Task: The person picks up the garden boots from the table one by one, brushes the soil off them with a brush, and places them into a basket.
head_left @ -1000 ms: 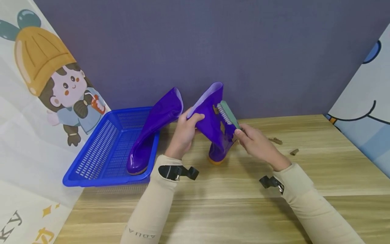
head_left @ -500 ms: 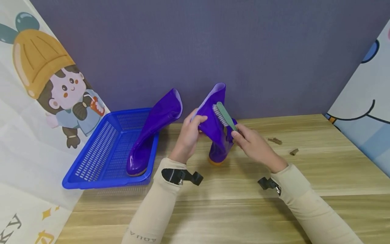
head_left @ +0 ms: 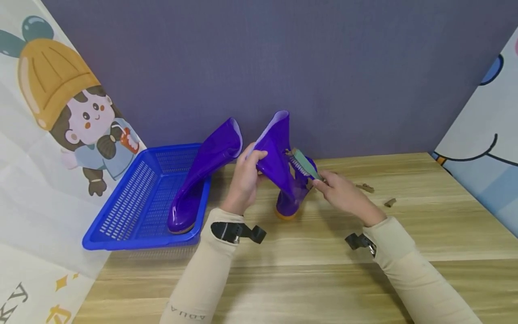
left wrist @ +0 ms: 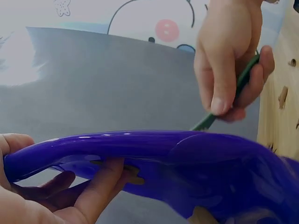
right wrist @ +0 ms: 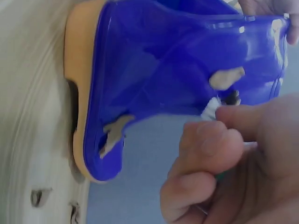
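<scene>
The left hand (head_left: pixel 244 180) grips the top of a purple boot (head_left: pixel 283 171) that stands on the wooden table (head_left: pixel 307 270); the right hand (head_left: pixel 341 193) pinches a green brush (head_left: pixel 303 163) and holds its bristles against the boot's side; another purple boot (head_left: pixel 202 180) leans in the blue basket (head_left: pixel 133 202) nearby; brown bits (head_left: pixel 378 194) lie on the table.

**Readable lettering**

Pale letters are showing along the left sleeve (head_left: pixel 190 310) in the head view, reading "AQUA" upside down. Part of a large dark letter, perhaps a "K", is peeking out at the lower edge of the cartoon wall sheet (head_left: pixel 10 302); too little shows to be sure.
</scene>
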Motion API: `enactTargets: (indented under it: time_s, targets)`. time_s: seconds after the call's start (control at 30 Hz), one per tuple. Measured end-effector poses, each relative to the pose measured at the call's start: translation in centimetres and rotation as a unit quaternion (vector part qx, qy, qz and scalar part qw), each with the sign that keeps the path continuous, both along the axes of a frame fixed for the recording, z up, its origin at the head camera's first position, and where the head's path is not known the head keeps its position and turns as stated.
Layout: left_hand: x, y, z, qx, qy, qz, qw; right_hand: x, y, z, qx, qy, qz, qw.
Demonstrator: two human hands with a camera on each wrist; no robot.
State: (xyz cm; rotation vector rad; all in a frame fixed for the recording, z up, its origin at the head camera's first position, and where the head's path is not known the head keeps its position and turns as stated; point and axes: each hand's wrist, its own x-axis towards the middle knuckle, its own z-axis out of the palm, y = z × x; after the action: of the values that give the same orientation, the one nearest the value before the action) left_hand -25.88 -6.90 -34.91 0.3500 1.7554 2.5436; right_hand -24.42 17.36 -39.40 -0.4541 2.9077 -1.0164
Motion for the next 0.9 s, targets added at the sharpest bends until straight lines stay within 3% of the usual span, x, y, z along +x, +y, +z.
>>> enactTargets:
  time_s: [0.2, 0.37, 0.47, 0.57, 0.7, 0.9]
  targets:
    - [-0.3, -0.4, 0.1, -0.010, 0.001, 0.013, 0.9999, 0.4, 1.4, 1.7, -0.004, -0.025, -0.005, 1.000]
    - [-0.3, -0.5, 0.2, -0.017, 0.007, 0.014, 0.9997, 1.0, 2.0, 2.7, 0.016, 0.034, -0.011, 0.999]
    - [-0.4, -0.6, 0.2, -0.016, 0.006, 0.011, 0.9998, 1.2, 1.5, 2.7, 0.044, 0.091, -0.012, 0.995]
    - [-0.4, -0.6, 0.2, -0.018, 0.005, 0.010, 0.9998, 1.2, 0.7, 2.4, 0.051, 0.118, -0.003, 0.992]
    - [-0.3, -0.7, 0.4, -0.019, 0.004, 0.019, 0.9996, 1.1, 0.0, 1.9, 0.036, 0.088, 0.028, 0.995]
    - [-0.3, -1.1, 0.4, -0.041, -0.003, 0.039, 0.9984, 0.8, 0.5, 1.1, 0.042, -0.033, 0.077, 0.996]
